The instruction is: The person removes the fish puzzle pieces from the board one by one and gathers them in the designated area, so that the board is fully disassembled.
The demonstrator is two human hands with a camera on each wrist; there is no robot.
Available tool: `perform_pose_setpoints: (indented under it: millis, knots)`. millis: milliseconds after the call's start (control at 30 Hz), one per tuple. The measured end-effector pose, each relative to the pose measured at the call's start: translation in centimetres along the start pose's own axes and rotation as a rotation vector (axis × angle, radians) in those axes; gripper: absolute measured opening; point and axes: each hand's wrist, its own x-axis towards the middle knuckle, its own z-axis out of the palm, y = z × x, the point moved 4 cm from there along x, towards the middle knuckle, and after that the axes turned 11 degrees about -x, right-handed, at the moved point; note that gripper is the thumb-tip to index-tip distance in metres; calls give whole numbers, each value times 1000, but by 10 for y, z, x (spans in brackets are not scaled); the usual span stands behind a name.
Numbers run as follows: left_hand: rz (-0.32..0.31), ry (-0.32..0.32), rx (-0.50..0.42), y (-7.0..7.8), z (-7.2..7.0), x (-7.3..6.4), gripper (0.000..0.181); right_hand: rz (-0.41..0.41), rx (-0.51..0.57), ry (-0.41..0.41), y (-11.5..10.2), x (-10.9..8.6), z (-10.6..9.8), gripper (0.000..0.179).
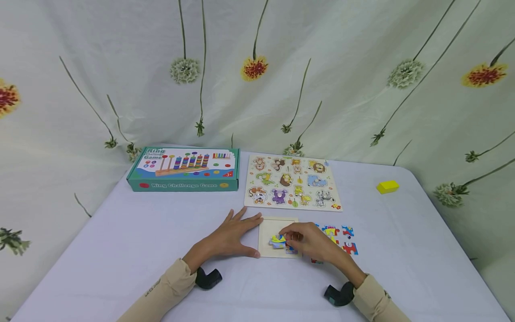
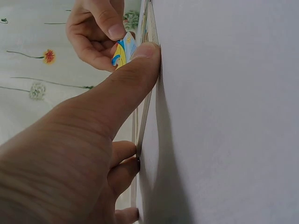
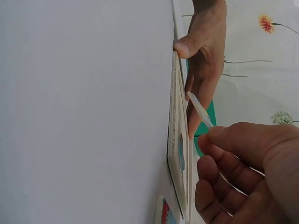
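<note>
My right hand (image 1: 307,239) pinches a jigsaw puzzle piece (image 1: 277,242), blue and yellow, between thumb and fingertips. In the right wrist view the piece (image 3: 200,109) is tilted and raised above the wooden puzzle tray (image 1: 267,223). Another puzzle piece (image 1: 291,251) lies in the tray's near right corner, partly hidden by the right hand. Fingers spread, my left hand (image 1: 232,235) rests along the tray's left edge, its thumb at the near corner. More loose pieces (image 1: 350,248) lie on the table right of the tray, some behind the right hand.
Behind the tray lies an animal peg puzzle board (image 1: 293,183). A green Ring Challenge Game box (image 1: 183,170) stands at the back left. Toward the right edge of the white-covered table (image 1: 422,268) sits a yellow block (image 1: 388,187). A flowered cloth (image 1: 346,80) hangs behind.
</note>
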Motion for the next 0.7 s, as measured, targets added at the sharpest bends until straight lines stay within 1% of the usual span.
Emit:
perform_pose_setpoints:
  millis: [233,400,700]
  knots:
    - [-1,0,4,0,0,0,94,-7,59,-18,0,-1,-1,24]
    - [-2,-2,7,-1,0,0,95,-17,88,-15,0,-3,-5,23]
    - [-2,-5,2,-2,1,0,94,-14,94,3,6,-9,-9,23]
